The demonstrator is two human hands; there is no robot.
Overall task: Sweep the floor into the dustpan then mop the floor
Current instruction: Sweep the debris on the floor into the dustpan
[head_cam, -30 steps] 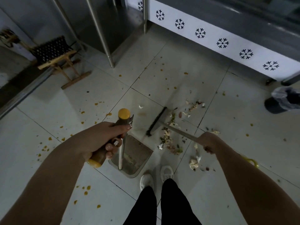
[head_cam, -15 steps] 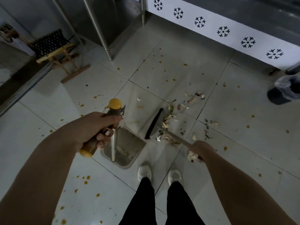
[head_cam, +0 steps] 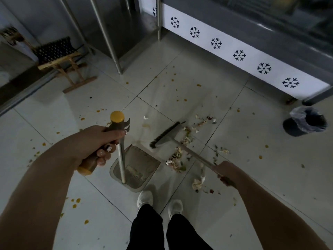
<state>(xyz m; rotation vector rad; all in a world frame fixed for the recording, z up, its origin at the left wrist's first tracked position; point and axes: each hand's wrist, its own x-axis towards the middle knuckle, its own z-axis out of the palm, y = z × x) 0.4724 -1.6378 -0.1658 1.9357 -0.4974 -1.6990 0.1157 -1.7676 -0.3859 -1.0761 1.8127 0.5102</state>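
My left hand [head_cam: 97, 143] grips the dark, yellow-capped handle of the dustpan [head_cam: 138, 165], whose grey pan rests on the tiled floor just ahead of my shoes. My right hand [head_cam: 225, 172] holds the thin metal shaft of the broom. The broom's black brush head [head_cam: 164, 135] lies on the floor beyond the pan's open edge. A pile of food scraps [head_cam: 177, 156] lies right of the pan, between brush and my right hand. More scraps [head_cam: 198, 184] sit near my right hand, and yellow spots dot the tiles.
A black bin [head_cam: 304, 122] with a plastic liner stands at the right. A white panel with snowflake marks [head_cam: 239, 55] runs along the back right. Steel table legs [head_cam: 115, 56] stand behind the pan. A wooden folding stool [head_cam: 61, 58] sits far left.
The brush head has drawn the scraps closer to the pan's right side, then lies a little further out again. My left hand keeps the dustpan steady; my view has shifted slightly.
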